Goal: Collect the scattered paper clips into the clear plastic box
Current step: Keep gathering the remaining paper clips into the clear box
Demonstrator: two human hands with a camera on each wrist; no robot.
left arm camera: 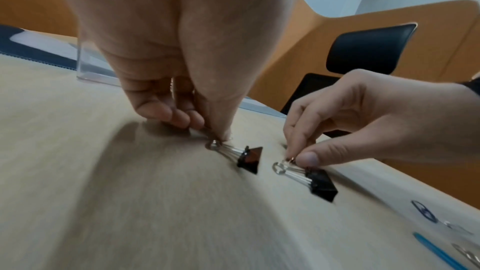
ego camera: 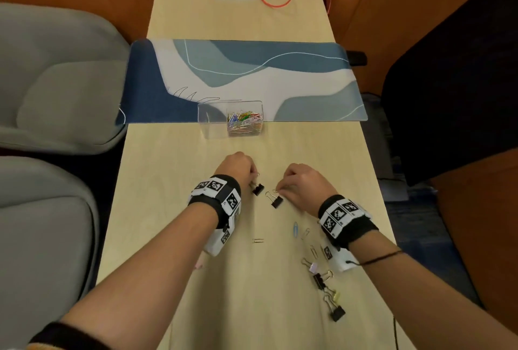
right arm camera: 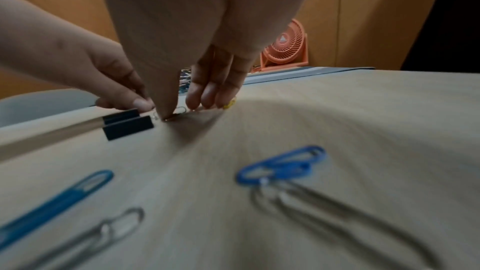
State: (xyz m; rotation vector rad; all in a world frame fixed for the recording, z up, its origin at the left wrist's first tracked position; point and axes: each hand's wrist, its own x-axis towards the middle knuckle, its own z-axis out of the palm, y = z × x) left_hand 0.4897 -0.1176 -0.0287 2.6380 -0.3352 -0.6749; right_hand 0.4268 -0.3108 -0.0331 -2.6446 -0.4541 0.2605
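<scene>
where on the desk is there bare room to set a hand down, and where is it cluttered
Bare wood lies between the clear plastic box and both hands, and along the near-left edge beside the left hand. Crowded: near right, where paper clips and binder clips lie behind the right hand.

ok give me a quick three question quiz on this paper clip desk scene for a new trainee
1. True or false: the clear plastic box already holds coloured paper clips.
2. Which binder clip does the right hand work beside? A) pink B) black C) yellow
3. Fill in: the box stands partly on the blue desk ____.

Key: 1 true; 2 B, the black binder clip; 3 mat.
</scene>
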